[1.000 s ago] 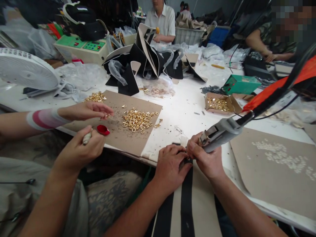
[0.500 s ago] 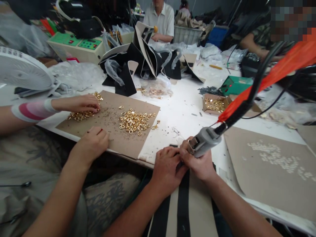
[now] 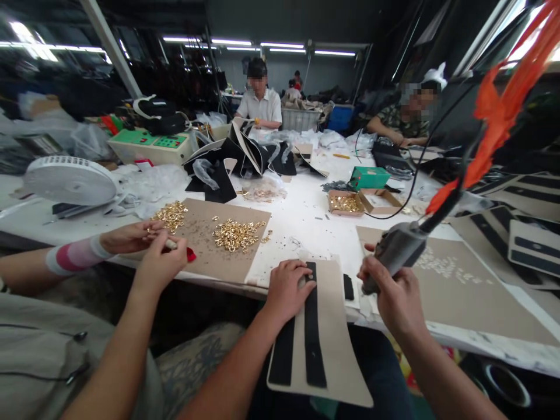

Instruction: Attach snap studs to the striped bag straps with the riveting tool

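Note:
My left hand (image 3: 289, 287) holds down a beige panel (image 3: 335, 344) with two black strips, its fingers curled over the upper left and the thumb on one strip. A small round metal spot shows near that strip's top end. The panel's upper end lies at the table edge and the rest reaches over my lap. In my right hand (image 3: 396, 291) is a grey power screwdriver (image 3: 400, 248), hanging from a black cord with an orange ribbon (image 3: 494, 122). The tool is tilted, apart from the panel and to its right. Its tip is partly hidden by my fingers.
At left, a co-worker's hands (image 3: 164, 248) hold a small pale object beside gold metal rings (image 3: 236, 234) on brown board. A fan (image 3: 70, 179), a box of gold parts (image 3: 345, 202), a green box (image 3: 370, 177) and striped panels (image 3: 534, 251) stand around. Two people sit across the table.
My right hand has lifted the screwdriver off the panel and moved right. My left hand stays on the panel. The view has tilted up. The co-worker's hands have come together.

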